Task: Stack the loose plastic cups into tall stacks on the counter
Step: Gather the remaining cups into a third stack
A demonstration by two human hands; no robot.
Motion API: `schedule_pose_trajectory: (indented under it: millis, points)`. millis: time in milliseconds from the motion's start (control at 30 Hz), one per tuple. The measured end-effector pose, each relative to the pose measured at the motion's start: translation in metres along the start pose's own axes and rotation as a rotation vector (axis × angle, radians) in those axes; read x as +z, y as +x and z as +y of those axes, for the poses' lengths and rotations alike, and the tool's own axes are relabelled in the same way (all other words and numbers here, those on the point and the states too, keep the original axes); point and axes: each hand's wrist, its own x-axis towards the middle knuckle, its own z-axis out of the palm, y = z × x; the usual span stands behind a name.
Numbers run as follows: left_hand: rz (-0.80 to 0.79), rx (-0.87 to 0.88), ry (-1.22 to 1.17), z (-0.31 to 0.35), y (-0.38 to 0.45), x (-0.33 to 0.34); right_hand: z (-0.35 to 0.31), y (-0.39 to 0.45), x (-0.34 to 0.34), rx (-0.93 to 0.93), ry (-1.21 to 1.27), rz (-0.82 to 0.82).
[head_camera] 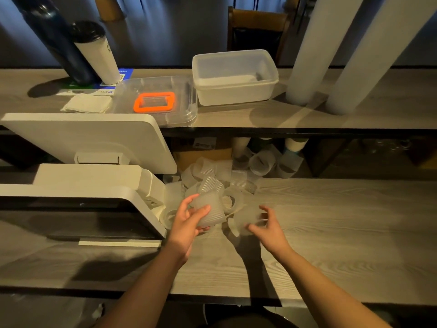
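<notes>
Left hand (189, 221) is gripping a ribbed plastic cup (210, 210), held just above the tabletop (331, 233). Right hand (264, 227) is grasping a second cup (248, 218), blurred. Loose cups (212, 176) are lying heaped just behind both hands, beside the white terminal (94, 147).

Both forearms are bare to the frame's edge, and neither the left hand (186, 221) nor right hand (268, 229) wears anything.

Dim room; a wooden chair (259, 27) stands behind the raised wood-grain shelf (354, 119), blue curtains (165, 27) beyond
</notes>
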Motion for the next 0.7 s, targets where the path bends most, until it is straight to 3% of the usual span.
schedule_pose_trajectory:
  millis: [200,500,700]
  points:
    - [-0.110,-0.006,0.029,-0.003,-0.006,0.010,-0.043,-0.019,-0.037,-0.034,0.406,-0.052]
    - [-0.213,0.026,0.091,0.000,-0.010,0.034,-0.073,-0.047,-0.042,-0.208,0.266,-0.029]
    - [-0.242,0.048,0.130,0.007,-0.016,0.035,-0.074,-0.055,-0.041,-0.246,0.198,-0.127]
